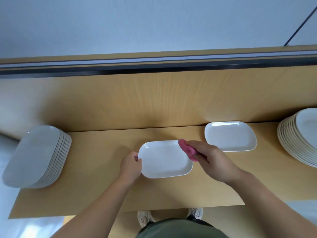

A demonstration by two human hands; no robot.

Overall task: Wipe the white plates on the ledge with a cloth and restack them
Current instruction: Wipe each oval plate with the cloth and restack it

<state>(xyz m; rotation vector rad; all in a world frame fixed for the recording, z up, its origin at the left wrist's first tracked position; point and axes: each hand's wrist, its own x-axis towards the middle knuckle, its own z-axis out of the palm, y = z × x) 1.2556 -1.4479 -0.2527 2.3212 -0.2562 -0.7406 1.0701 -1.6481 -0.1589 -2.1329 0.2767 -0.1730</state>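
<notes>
The stack of plates (288, 140) at 3 o'clock was cut off by the right edge, so its far part and its count could not be told. The other stack (34, 155), at 9 o'clock, was blurred, its rims running together. Most of the pink cloth (187, 149) lay hidden inside the right hand (212, 160), with only its 11 o'clock end showing. The left hand (131, 166) had its fingertips out of sight at the 9 o'clock rim of the middle plate (164, 160). The right hand's knuckles covered the near left corner of the single plate (229, 134) at 2 o'clock. At 6 o'clock the ledge (103, 186) and green clothing hid most of both shoes (144, 219). Both forearms ran out at the lower edge.
</notes>
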